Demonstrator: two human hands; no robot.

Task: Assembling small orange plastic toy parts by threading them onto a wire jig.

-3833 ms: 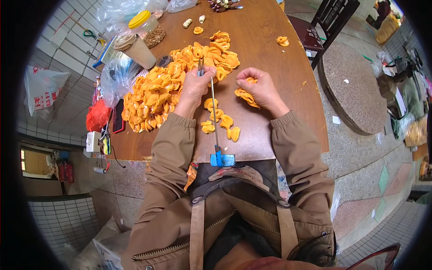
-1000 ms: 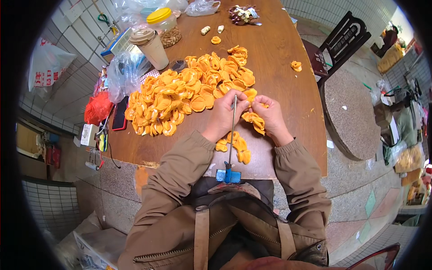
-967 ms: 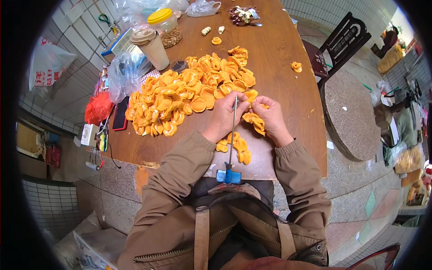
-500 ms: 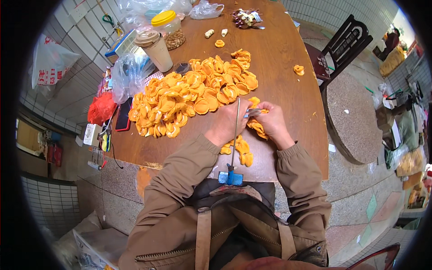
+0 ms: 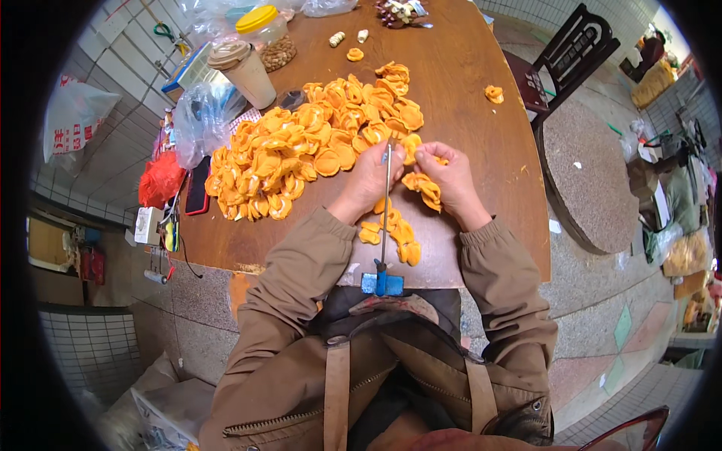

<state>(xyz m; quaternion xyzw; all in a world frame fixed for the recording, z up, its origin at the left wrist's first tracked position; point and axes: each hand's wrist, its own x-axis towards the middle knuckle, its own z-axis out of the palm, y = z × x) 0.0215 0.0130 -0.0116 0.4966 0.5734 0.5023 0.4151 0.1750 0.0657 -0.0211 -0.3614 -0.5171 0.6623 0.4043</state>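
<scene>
My left hand (image 5: 370,179) is closed beside an upright thin metal rod (image 5: 386,203), its fingertips pinching the edge of a small orange petal piece (image 5: 411,148). A small bluish bit shows at those fingers, too small to name. My right hand (image 5: 450,182) is closed too, finger and thumb pinched on orange petal material at the other side. Below it lies a cluster of orange petals (image 5: 423,189). Loose orange petals (image 5: 404,239) rest right of the rod's foot. The rod rises from a blue clamp (image 5: 382,283) at the table edge. A large heap of orange cupped flowers (image 5: 301,143) spreads to the left.
On the brown table (image 5: 466,75) stand a lidded cup (image 5: 252,79) and a yellow-lidded jar (image 5: 277,51) of brown pieces. A phone (image 5: 198,186) lies at the left edge. Single orange flowers (image 5: 493,94) lie farther off. A dark chair (image 5: 564,60) stands right.
The view has shifted slightly. My hands have moved a little apart, and an orange petal piece now shows between them. The grey metallic thing seen between my fingers is no longer visible.
</scene>
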